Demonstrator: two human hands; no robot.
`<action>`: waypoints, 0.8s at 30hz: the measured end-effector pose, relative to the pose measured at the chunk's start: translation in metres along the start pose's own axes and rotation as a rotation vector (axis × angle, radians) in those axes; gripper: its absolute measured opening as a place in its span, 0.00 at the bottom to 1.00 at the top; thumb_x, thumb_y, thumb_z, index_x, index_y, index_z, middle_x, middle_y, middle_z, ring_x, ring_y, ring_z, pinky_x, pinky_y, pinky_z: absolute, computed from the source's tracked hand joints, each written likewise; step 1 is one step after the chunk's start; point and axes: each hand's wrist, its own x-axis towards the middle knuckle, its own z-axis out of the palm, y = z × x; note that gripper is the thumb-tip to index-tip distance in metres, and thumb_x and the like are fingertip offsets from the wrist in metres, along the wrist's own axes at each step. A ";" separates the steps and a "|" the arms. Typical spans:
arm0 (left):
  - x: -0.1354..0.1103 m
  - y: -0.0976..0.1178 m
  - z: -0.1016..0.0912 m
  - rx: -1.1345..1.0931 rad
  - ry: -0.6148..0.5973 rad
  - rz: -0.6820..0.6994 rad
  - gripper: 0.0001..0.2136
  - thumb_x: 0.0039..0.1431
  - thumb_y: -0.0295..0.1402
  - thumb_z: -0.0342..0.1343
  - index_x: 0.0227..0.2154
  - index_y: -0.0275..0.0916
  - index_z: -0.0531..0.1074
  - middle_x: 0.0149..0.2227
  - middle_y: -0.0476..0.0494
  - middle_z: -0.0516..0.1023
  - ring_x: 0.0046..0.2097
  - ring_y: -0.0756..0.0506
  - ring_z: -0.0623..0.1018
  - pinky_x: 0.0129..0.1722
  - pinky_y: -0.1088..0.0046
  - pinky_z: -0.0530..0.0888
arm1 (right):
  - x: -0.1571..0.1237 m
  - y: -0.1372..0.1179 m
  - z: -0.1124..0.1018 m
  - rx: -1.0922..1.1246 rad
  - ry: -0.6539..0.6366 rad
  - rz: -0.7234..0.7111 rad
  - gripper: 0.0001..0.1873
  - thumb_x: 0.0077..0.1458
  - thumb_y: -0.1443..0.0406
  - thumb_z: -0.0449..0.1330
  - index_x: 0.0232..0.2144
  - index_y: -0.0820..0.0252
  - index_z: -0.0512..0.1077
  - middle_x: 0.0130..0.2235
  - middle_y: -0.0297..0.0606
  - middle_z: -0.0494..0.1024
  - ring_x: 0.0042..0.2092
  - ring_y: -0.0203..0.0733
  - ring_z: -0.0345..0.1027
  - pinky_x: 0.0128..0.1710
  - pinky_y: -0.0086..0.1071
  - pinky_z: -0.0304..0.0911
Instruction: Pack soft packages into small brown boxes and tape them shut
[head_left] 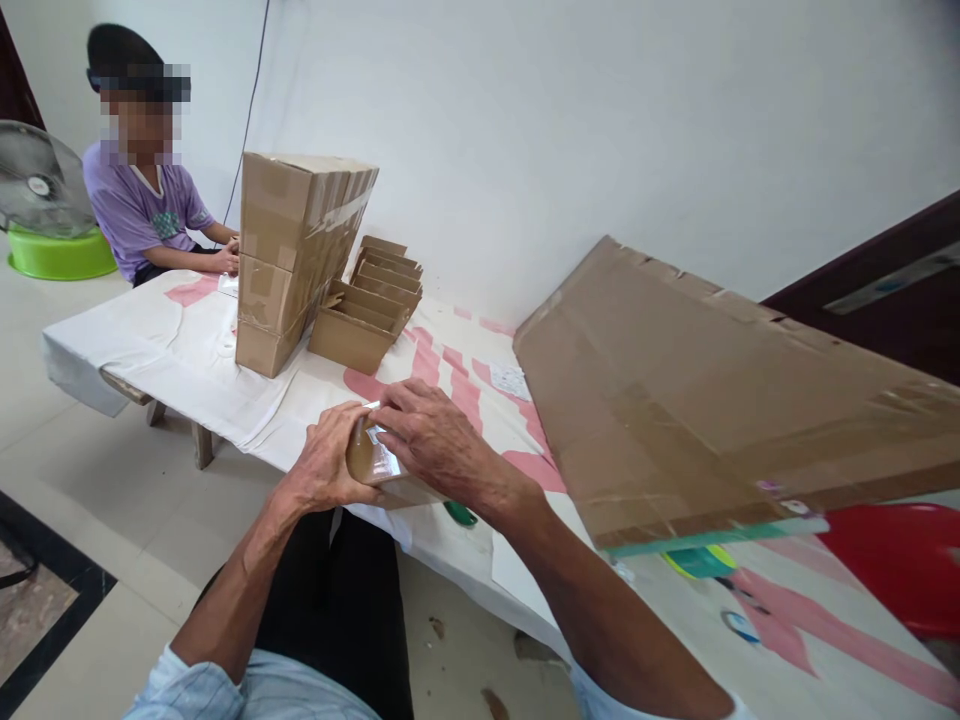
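While my left hand [326, 455] grips the box [409, 491] over the near edge of the table [187, 350], my right hand [420, 425], fingers bent, works its shiny film [385, 462]: sealing, I'd judge, next calling for firm smoothing.

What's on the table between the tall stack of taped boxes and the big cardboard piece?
In the head view, a row of open cardboard boxes, then pink-and-white cloth, with a marked paper at the edge of the big cardboard piece.

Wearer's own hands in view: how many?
2: left hand gripping the small box at its left end, right hand over its top. Neither is hidden, though some fingertips are.
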 end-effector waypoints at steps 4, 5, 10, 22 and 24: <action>0.000 0.001 0.002 -0.001 0.001 0.023 0.52 0.39 0.37 0.79 0.70 0.47 0.61 0.70 0.33 0.66 0.72 0.24 0.63 0.71 0.37 0.60 | -0.001 0.000 0.000 -0.030 -0.007 -0.005 0.08 0.66 0.71 0.61 0.39 0.55 0.79 0.43 0.44 0.77 0.48 0.52 0.66 0.46 0.43 0.61; 0.000 0.002 0.003 0.000 0.001 0.021 0.52 0.40 0.38 0.79 0.70 0.48 0.62 0.70 0.33 0.66 0.72 0.24 0.63 0.71 0.36 0.60 | -0.001 0.000 0.000 -0.038 -0.010 -0.007 0.08 0.66 0.71 0.61 0.39 0.55 0.79 0.43 0.44 0.77 0.48 0.52 0.66 0.45 0.43 0.61; 0.002 0.004 0.004 0.010 -0.006 0.014 0.52 0.38 0.38 0.79 0.69 0.47 0.62 0.70 0.32 0.66 0.72 0.23 0.64 0.71 0.35 0.60 | 0.001 0.002 0.001 -0.064 -0.022 -0.014 0.09 0.67 0.69 0.61 0.34 0.56 0.79 0.39 0.42 0.77 0.45 0.49 0.65 0.44 0.42 0.58; 0.001 0.007 0.000 0.038 -0.012 0.014 0.51 0.39 0.35 0.79 0.68 0.48 0.62 0.70 0.33 0.66 0.72 0.24 0.64 0.70 0.38 0.62 | 0.003 -0.006 -0.002 0.217 0.087 0.072 0.13 0.71 0.67 0.53 0.35 0.56 0.74 0.37 0.42 0.78 0.42 0.48 0.69 0.47 0.43 0.65; 0.002 0.007 -0.002 0.035 -0.018 -0.001 0.52 0.38 0.36 0.79 0.69 0.49 0.63 0.70 0.33 0.66 0.72 0.24 0.64 0.70 0.38 0.63 | 0.000 -0.010 -0.014 0.374 0.171 0.149 0.12 0.72 0.64 0.52 0.37 0.55 0.73 0.38 0.40 0.77 0.41 0.47 0.70 0.46 0.41 0.67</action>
